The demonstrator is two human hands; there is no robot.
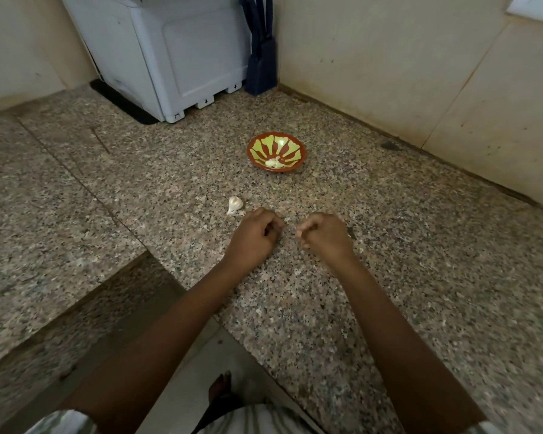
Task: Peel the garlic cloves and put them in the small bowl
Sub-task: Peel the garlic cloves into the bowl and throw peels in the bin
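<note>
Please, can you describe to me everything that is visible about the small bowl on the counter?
The small bowl is round and shallow, red-brown on the rim and outside, with yellow-green petal shapes spreading from the middle inside. Its surface looks painted; the material is unclear. It stands upright on the speckled stone counter, toward the wall. A few pale peeled garlic cloves lie in its bottom, at the near side. Nothing else touches it.
</note>
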